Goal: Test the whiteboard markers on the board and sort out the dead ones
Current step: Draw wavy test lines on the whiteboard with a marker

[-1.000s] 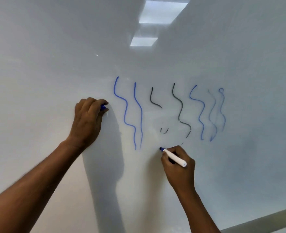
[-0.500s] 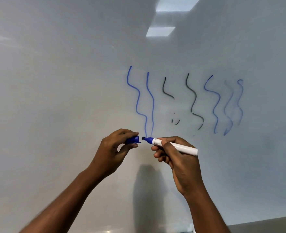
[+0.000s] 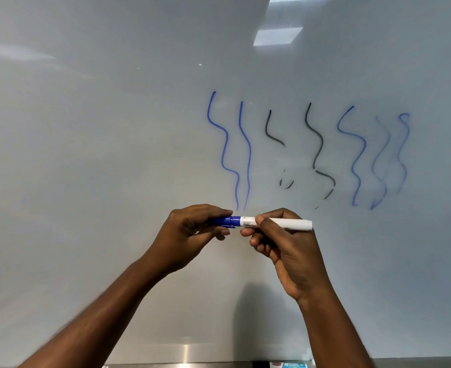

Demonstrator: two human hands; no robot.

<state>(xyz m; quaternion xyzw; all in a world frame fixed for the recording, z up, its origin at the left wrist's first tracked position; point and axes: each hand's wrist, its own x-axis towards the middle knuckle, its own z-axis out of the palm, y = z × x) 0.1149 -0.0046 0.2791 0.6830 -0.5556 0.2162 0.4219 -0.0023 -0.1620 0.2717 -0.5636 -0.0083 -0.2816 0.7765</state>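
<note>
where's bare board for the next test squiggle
Bare whiteboard left of the leftmost blue line and above the row. Crowded from that line to the faint blue squiggles; beneath, left hand and right hand hold the marker.

The whiteboard [image 3: 112, 155] before me is glossy and smooth. My marker [image 3: 285, 223] has a smooth white plastic barrel and a blue plastic cap [image 3: 227, 221]. The near ledge [image 3: 184, 365] looks like shiny metal.
</note>
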